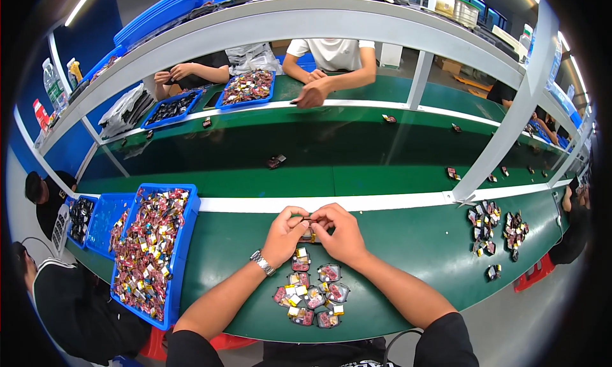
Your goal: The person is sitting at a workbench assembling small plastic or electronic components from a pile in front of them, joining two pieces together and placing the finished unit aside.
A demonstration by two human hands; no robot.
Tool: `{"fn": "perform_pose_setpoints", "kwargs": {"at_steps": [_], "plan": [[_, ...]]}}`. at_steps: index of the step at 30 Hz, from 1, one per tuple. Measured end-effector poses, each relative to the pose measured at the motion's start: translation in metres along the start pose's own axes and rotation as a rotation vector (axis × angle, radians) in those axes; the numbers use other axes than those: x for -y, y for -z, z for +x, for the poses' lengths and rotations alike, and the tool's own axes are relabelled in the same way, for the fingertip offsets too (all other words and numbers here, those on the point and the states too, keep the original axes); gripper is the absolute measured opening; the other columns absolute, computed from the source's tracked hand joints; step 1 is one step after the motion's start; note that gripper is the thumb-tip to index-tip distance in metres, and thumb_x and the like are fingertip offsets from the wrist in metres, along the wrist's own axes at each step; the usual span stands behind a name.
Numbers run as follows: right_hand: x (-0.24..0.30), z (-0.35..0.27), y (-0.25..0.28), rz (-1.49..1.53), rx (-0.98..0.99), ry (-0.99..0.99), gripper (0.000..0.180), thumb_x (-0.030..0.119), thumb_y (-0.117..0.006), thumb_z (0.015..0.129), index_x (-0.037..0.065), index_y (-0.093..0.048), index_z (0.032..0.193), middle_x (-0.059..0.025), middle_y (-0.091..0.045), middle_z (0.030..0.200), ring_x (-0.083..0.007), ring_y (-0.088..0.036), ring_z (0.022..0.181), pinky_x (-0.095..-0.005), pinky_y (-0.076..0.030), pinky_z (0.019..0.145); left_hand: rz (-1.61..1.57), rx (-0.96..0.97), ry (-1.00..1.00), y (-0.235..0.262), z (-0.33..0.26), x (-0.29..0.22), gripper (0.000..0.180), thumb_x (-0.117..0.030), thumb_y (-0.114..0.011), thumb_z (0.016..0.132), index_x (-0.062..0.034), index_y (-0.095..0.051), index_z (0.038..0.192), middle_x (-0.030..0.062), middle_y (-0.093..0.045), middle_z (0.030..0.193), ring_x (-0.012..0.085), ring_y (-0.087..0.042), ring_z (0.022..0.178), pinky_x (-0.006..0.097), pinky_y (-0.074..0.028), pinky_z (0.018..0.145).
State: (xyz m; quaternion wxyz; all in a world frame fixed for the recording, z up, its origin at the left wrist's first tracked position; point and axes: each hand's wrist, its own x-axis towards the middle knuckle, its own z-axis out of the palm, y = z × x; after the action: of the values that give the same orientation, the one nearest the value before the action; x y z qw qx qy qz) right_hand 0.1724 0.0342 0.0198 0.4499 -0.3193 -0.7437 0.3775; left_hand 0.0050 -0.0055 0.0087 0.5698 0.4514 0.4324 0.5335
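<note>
My left hand (287, 236) and my right hand (341, 236) meet at the middle of the green bench. Both have their fingers closed around a small black plastic casing (310, 235), mostly covered by my thumbs and fingertips. Just below it, several similar black casings (313, 297) lie in a cluster between my forearms. Red circuit boards and white and yellow pieces show in them. Left of my left arm stands a blue tray (191, 207) heaped with red boards and wired parts (153, 252).
Two more blue trays (108, 204) stand at far left, one holding black parts. Groups of assembled casings (484, 227) lie at right. Beyond a white rail (255, 204), a green conveyor belt (357, 182) carries scattered units. Co-workers' hands (312, 89) are across it. A metal post (510, 112) rises at right.
</note>
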Motion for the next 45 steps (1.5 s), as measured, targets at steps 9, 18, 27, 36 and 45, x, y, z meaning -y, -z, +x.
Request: {"fn": "perform_pose_setpoints", "kwargs": {"at_steps": [9, 18, 27, 36, 45], "plan": [[-0.06, 0.088, 0.062, -0.233, -0.273, -0.351, 0.014, 0.007, -0.073, 0.08, 0.001, -0.07, 0.093, -0.0089, -0.071, 0.086, -0.0158, -0.068, 0.076, -0.0288, -0.054, 0.071, 0.016, -0.121, -0.126, 0.011, 0.006, 0.006, 0.015, -0.005, -0.051, 0.097, 0.0008, -0.057, 0.109, 0.0154, -0.064, 0.117, 0.0207, -0.065, 0.103, 0.031, -0.058, 0.081], [-0.052, 0.131, 0.028, -0.691, 0.036, 0.157, 0.039, 0.013, -0.067, 0.078, 0.005, -0.063, 0.115, -0.0164, -0.061, 0.12, -0.0342, -0.053, 0.116, -0.0415, -0.043, 0.102, 0.136, -0.291, -0.252, 0.046, 0.021, 0.006, 0.012, -0.003, -0.051, 0.096, 0.0008, -0.06, 0.101, 0.0102, -0.069, 0.1, 0.0157, -0.068, 0.089, 0.028, -0.057, 0.073], [-0.09, 0.185, -0.035, -0.615, 0.411, 0.085, 0.061, 0.014, -0.066, 0.081, 0.015, -0.048, 0.139, -0.0095, -0.052, 0.139, -0.0322, -0.044, 0.131, -0.0412, -0.035, 0.111, 0.181, -0.21, -0.178, 0.041, 0.022, 0.006, 0.009, -0.002, -0.051, 0.096, 0.0, -0.057, 0.102, 0.0123, -0.068, 0.105, 0.0155, -0.067, 0.089, 0.026, -0.055, 0.072], [-0.041, 0.121, -0.028, -0.233, 0.15, 0.16, 0.05, 0.014, -0.078, 0.075, 0.0, -0.059, 0.119, -0.0161, -0.065, 0.108, -0.0287, -0.065, 0.096, -0.0343, -0.052, 0.083, 0.068, -0.248, -0.159, 0.046, 0.022, 0.007, 0.025, -0.003, -0.049, 0.097, 0.0023, -0.049, 0.121, 0.018, -0.062, 0.12, 0.0218, -0.068, 0.096, 0.03, -0.056, 0.084], [0.003, 0.017, -0.012, -0.345, -0.064, 0.19, 0.034, 0.008, -0.076, 0.075, 0.002, -0.063, 0.105, -0.0138, -0.061, 0.104, -0.0317, -0.061, 0.096, -0.039, -0.051, 0.081, -0.37, 0.029, 0.037, 0.01, 0.003, 0.001, 0.045, -0.013, -0.052, 0.1, -0.0024, -0.037, 0.141, 0.0134, -0.059, 0.124, 0.0228, -0.062, 0.111, 0.042, -0.052, 0.098]]}}
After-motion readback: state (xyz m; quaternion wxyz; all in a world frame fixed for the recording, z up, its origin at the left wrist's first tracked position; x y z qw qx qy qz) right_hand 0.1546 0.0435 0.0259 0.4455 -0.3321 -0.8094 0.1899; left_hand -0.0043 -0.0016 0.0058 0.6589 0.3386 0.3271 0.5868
